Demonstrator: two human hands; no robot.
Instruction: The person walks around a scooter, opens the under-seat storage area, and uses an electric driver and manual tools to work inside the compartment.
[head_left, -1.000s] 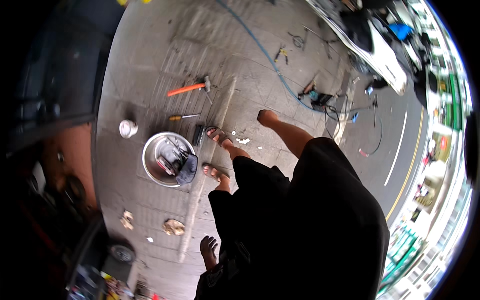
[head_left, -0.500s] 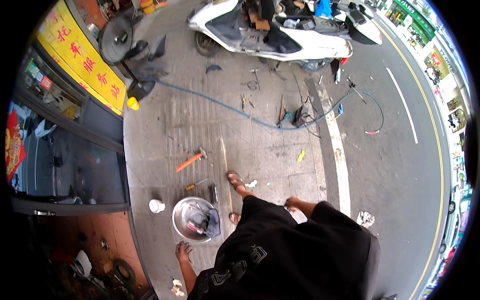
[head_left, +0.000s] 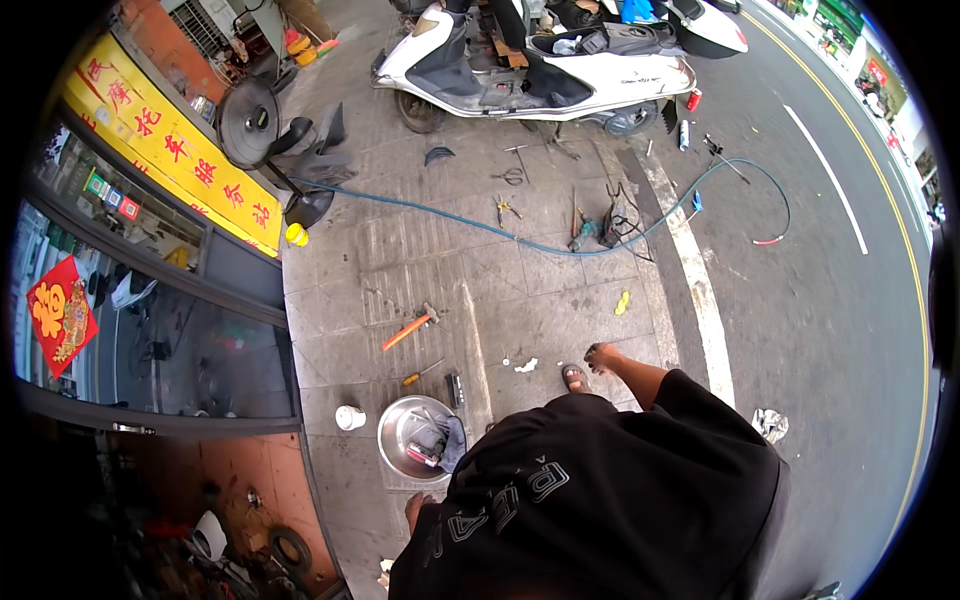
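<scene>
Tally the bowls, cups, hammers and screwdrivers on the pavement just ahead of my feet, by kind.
Metal bowl: 1
White cup: 1
Orange-handled hammer: 1
Yellow-handled screwdriver: 1
Total: 4

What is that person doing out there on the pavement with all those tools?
The person is standing on the pavement, looking down past a black shirt. Neither hand holds anything. The left hand hangs low, just beside a metal bowl with small parts in it. The right hand is stretched forward over the paving, empty. An orange-handled hammer, a screwdriver and a white cup lie nearby. Further off, a blue hose runs past a parked white scooter.
</scene>
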